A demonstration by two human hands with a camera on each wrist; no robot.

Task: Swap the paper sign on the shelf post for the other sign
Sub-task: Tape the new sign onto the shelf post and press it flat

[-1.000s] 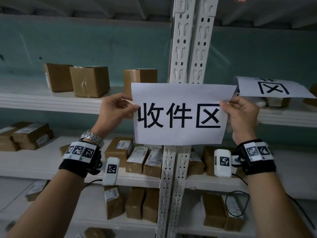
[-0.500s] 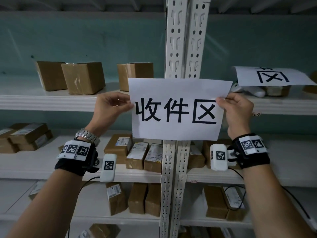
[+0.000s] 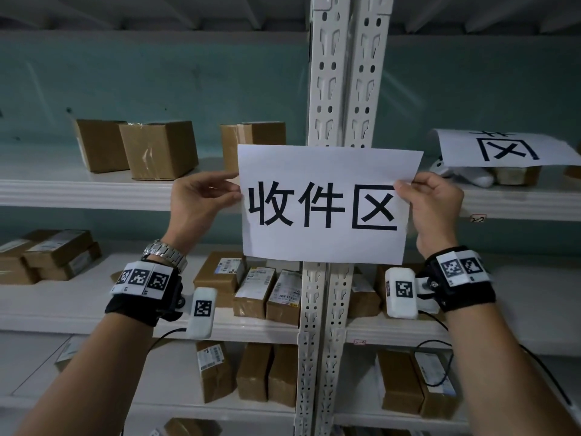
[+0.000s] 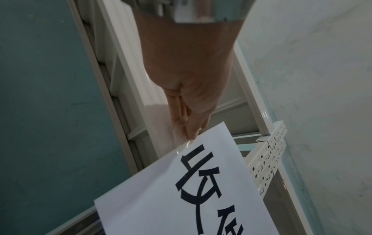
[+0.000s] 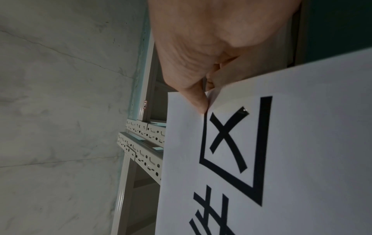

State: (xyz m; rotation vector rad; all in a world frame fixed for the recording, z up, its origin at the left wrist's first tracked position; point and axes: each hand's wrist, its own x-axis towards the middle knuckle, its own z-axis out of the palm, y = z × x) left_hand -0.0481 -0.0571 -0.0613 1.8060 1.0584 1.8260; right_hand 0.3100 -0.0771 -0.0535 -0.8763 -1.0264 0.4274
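Paper sign [image 3: 327,204] held flat across the shelf post [image 3: 341,73], left hand [image 3: 196,202] and right hand [image 3: 435,206] each pinching a side edge. The other sign [image 3: 503,149] lies on the shelf right of the post. Best practice: level the top edge, keep the sheet taut, then press it on.

Right hand [image 5: 211,47] pinches paper sign [image 5: 292,143] edge; perforated shelf post [image 5: 145,152] behind.

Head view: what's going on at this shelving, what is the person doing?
A person holds a white paper sign printed 收件区 flat in front of the perforated shelf post. The left hand pinches its left edge and the right hand pinches its right edge. Whether it is fixed to the post cannot be told. A second sign lies on the upper shelf to the right, resting on small things there. Cardboard boxes sit on the shelves.
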